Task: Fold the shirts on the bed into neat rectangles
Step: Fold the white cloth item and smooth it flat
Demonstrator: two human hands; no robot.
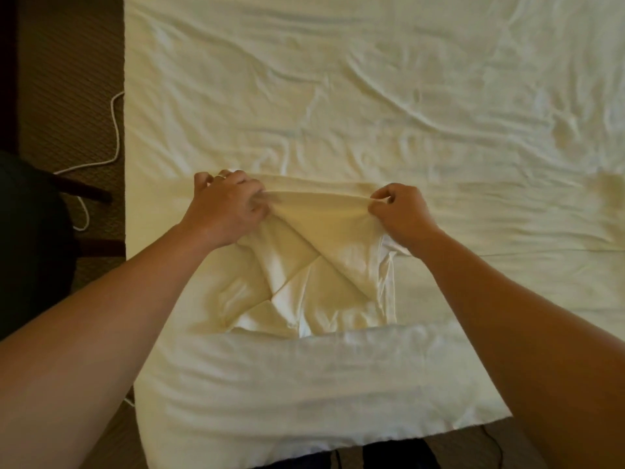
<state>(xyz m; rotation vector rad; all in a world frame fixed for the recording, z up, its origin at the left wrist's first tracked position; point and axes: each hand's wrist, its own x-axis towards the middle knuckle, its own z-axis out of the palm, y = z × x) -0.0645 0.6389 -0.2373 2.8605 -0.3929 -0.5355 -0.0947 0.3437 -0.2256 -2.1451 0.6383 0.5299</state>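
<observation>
A pale cream shirt (314,275) lies partly folded on the near middle of the bed (372,96), almost the same colour as the wrinkled sheet. Its far edge is lifted and stretched taut between my two hands. My left hand (225,206) grips the left end of that edge with curled fingers; a ring shows on one finger. My right hand (399,211) pinches the right end. Below the hands the cloth falls in diagonal folds, with a seam visible along its right side.
The bed's left edge (125,130) borders dark patterned carpet, where a white cable (115,130) snakes along the floor. A dark chair (33,238) stands at the left. The bed's near edge (304,448) runs across the bottom, with dark legs below it.
</observation>
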